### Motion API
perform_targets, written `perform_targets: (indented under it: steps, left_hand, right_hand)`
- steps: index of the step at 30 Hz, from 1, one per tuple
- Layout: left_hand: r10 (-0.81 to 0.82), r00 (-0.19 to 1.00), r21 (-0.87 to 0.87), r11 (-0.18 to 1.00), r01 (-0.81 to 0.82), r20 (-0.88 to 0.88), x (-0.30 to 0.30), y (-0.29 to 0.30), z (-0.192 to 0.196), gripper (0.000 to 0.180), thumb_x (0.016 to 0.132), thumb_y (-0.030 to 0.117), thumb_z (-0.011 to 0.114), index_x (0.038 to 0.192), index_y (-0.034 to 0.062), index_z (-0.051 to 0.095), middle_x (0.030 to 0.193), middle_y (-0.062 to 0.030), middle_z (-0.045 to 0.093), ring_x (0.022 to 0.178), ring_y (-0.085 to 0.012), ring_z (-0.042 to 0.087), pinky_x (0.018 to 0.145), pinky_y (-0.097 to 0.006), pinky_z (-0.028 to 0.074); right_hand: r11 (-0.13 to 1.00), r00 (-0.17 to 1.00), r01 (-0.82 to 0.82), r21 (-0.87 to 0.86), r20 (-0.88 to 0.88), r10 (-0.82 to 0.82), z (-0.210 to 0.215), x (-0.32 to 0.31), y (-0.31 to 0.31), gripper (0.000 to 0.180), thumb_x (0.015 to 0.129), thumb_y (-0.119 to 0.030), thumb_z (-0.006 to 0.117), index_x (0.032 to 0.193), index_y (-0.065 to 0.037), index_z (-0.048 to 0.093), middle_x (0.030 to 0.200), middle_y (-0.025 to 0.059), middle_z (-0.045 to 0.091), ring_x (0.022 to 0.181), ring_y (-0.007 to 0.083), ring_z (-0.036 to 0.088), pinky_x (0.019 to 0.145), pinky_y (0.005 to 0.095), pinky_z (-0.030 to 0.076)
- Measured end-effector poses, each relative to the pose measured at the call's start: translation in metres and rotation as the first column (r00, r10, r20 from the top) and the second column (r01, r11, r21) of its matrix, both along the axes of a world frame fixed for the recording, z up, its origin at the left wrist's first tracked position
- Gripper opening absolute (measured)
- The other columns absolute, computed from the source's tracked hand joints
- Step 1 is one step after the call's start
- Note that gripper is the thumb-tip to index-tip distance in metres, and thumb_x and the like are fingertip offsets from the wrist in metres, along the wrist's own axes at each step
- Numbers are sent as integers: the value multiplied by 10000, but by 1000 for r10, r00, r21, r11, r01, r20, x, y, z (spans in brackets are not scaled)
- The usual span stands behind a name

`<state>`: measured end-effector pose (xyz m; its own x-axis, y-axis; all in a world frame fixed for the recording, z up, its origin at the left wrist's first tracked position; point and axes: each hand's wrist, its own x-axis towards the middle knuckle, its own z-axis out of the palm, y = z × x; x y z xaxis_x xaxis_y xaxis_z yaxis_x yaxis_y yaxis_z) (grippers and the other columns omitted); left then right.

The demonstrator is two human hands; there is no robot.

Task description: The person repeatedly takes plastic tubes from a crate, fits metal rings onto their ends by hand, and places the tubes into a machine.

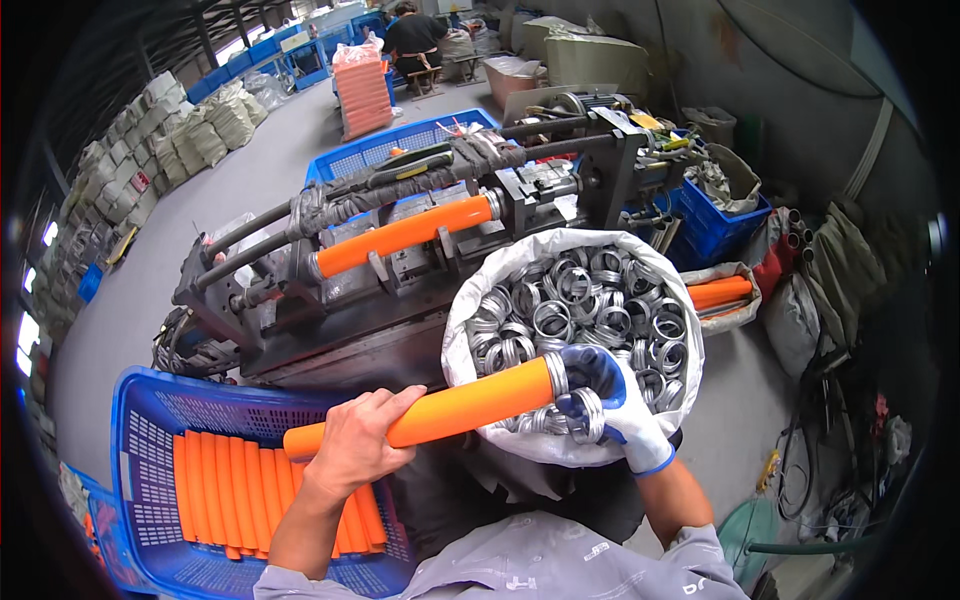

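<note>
My bare left hand (360,440) is wrapped round an orange tube (470,402), which slants up to the right in front of me. A silver metal ring (556,376) sits at the tube's right end. My right hand (622,405), in a white and blue glove, is closed beside that end, with a second metal ring (587,416) in its fingers; the palm side is partly hidden. Beneath and behind the glove stands a white sack (462,345) full of loose metal rings (553,320).
A dark machine (330,345) ahead has another orange tube (405,238) clamped lengthwise. At lower left, a blue basket (128,440) holds several orange tubes (225,490). More tubes lie in a sack (735,315) at right. A person (415,40) sits far off; stacked sacks (185,140) line the left.
</note>
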<state>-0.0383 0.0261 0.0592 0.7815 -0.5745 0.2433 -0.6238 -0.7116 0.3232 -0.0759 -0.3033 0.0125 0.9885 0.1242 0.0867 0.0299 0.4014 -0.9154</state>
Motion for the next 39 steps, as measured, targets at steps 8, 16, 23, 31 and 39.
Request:
perform_targets:
  steps: [8, 16, 23, 31, 39]
  left_hand:
    - [-29, 991, 48, 999, 23, 128, 4, -4, -9, 616, 635, 128, 745, 1242, 80, 651, 878, -102, 655, 798, -309, 660, 722, -412, 541]
    - [-2, 983, -90, 996, 19, 185, 6, -7, -33, 615, 627, 125, 764, 1236, 108, 673, 922, -88, 683, 789, -301, 661, 726, -412, 539]
    - [-36, 983, -117, 991, 58, 182, 6, -10, -26, 611, 625, 108, 758, 1230, 98, 676, 938, -94, 696, 796, -301, 668, 737, -405, 547]
    - [-37, 984, -116, 992, 57, 172, 8, -6, -28, 615, 630, 86, 744, 1240, 86, 668, 932, -93, 686, 803, -292, 661, 738, -397, 541]
    - [18, 991, -132, 991, 0, 135, 5, -5, -36, 597, 641, 102, 753, 1232, 79, 666, 939, -112, 685, 816, -313, 664, 758, -402, 543]
  right_hand:
    - [997, 997, 15, -77, -79, -21, -9, 3, -9, 526, 836, 0, 793, 1323, 22, 593, 1204, 87, 674, 1011, 125, 660, 896, 270, 549]
    - [987, 994, 9, -163, 110, 9, 0, 2, -4, 681, 797, -67, 848, 1391, 1, 522, 1302, 81, 611, 1166, 156, 598, 1055, 329, 464]
    - [979, 993, 47, -198, 119, -24, 6, -1, -8, 791, 752, -104, 890, 1430, 29, 504, 1344, 115, 618, 1170, 173, 615, 1042, 344, 481]
    - [991, 995, 84, -101, 62, -78, -10, -1, 1, 800, 770, -156, 882, 1446, 29, 498, 1318, 103, 639, 1151, 164, 625, 1019, 330, 495]
    - [999, 997, 17, -33, 82, -15, 19, 6, 3, 544, 901, -114, 752, 1388, 31, 557, 1268, 102, 658, 1141, 144, 612, 1014, 314, 489]
